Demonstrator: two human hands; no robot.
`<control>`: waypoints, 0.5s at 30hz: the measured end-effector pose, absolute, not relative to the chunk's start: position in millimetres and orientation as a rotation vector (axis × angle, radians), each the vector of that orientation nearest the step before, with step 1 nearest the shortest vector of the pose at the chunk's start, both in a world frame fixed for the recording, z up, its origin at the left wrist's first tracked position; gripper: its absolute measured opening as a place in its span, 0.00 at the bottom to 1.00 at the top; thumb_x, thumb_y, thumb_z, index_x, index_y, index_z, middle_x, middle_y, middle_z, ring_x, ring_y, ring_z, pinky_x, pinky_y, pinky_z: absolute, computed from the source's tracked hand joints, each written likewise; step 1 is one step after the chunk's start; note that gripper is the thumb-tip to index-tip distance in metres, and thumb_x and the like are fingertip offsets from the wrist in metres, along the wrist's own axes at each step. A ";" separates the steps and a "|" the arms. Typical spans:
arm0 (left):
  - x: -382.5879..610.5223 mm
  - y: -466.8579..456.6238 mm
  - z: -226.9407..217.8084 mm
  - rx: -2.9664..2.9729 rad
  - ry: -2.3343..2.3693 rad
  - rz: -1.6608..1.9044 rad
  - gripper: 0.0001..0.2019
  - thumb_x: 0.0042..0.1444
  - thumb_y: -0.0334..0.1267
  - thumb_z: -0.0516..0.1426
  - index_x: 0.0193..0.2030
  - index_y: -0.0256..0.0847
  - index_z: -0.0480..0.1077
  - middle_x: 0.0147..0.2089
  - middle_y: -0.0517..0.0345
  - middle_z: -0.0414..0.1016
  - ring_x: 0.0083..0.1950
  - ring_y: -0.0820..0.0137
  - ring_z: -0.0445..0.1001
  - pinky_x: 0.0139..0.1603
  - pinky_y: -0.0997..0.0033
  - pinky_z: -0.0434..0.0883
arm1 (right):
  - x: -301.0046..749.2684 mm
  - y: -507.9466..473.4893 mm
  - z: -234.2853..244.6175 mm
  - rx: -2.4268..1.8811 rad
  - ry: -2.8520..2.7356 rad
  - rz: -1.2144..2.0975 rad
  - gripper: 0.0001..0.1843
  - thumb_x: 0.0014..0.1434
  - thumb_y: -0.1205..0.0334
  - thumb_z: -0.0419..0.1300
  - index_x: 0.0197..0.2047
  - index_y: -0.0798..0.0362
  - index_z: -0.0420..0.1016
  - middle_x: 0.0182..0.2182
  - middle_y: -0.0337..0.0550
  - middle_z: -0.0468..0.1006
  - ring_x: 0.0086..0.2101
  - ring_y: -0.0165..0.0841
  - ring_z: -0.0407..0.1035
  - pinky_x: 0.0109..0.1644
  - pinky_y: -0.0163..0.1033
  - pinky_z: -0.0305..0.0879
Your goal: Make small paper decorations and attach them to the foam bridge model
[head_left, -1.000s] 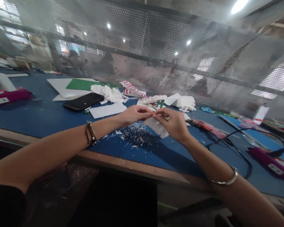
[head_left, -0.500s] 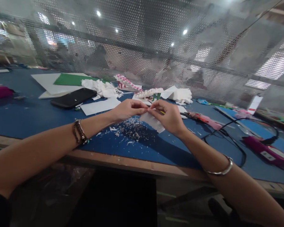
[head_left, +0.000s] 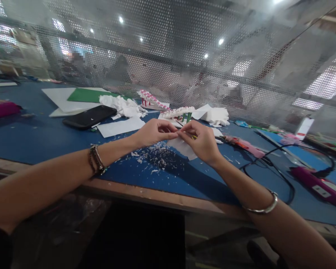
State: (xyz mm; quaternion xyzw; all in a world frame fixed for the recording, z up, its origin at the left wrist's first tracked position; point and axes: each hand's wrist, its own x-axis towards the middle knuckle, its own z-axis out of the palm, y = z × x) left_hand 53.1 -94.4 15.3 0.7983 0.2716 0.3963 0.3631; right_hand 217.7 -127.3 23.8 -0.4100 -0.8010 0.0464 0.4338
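Observation:
My left hand (head_left: 156, 132) and my right hand (head_left: 201, 142) meet fingertip to fingertip above the blue table. A thin piece of white paper (head_left: 182, 147) hangs below my right fingers, and both hands pinch at its upper edge. The exact grip is partly hidden by the fingertips. Under the hands lies a heap of small paper scraps (head_left: 159, 155). Just behind my hands are green upright pieces (head_left: 188, 117) on a small white base. A white sheet (head_left: 120, 127) rests to the left of my left hand.
A black phone (head_left: 90, 117), crumpled white paper (head_left: 123, 106) and a green sheet (head_left: 86, 95) lie at the left. On the right are a pink glue gun (head_left: 245, 146), a black cable (head_left: 292, 186) and a purple power strip (head_left: 319, 186). A perforated metal screen (head_left: 162, 48) stands behind the table.
The whole view has shifted slightly, so things appear a little further right and lower. My hands keep their pinch on the paper, with barely any movement between them.

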 end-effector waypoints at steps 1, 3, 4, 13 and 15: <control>53.0 -96.1 15.7 2.129 0.721 1.044 0.11 0.45 0.40 0.56 0.31 0.33 0.71 0.29 0.54 0.73 0.28 0.74 0.68 0.29 0.75 0.64 | 217.3 -127.1 23.2 -1.028 -1.995 0.112 0.04 0.49 0.63 0.57 0.26 0.54 0.65 0.22 0.36 0.72 0.24 0.26 0.67 0.28 0.32 0.60; 53.1 -98.8 16.6 2.267 0.755 1.123 0.11 0.46 0.40 0.56 0.31 0.33 0.72 0.28 0.53 0.73 0.30 0.73 0.68 0.31 0.75 0.64 | 216.3 -126.9 22.6 -1.039 -1.985 0.119 0.05 0.48 0.63 0.57 0.25 0.54 0.65 0.22 0.36 0.72 0.24 0.26 0.67 0.28 0.32 0.60; 53.3 -99.4 16.9 2.319 0.767 1.165 0.10 0.46 0.39 0.56 0.31 0.33 0.72 0.28 0.54 0.73 0.30 0.73 0.68 0.31 0.75 0.63 | 215.8 -126.9 22.8 -1.043 -1.972 0.132 0.05 0.48 0.63 0.57 0.25 0.54 0.65 0.22 0.37 0.72 0.25 0.26 0.68 0.28 0.32 0.60; 54.0 -87.7 13.7 2.103 0.688 1.167 0.10 0.46 0.38 0.55 0.33 0.34 0.72 0.31 0.55 0.74 0.29 0.75 0.67 0.30 0.76 0.63 | 213.8 -125.6 26.5 -0.988 -1.812 0.496 0.05 0.46 0.63 0.58 0.25 0.55 0.66 0.21 0.36 0.71 0.22 0.24 0.64 0.26 0.31 0.59; 54.8 -89.0 14.1 1.980 0.659 1.158 0.10 0.46 0.37 0.55 0.32 0.34 0.72 0.29 0.56 0.73 0.28 0.76 0.66 0.30 0.76 0.63 | 213.2 -126.7 28.1 -0.991 -1.782 0.534 0.05 0.46 0.63 0.58 0.25 0.54 0.64 0.19 0.34 0.69 0.20 0.23 0.62 0.24 0.31 0.57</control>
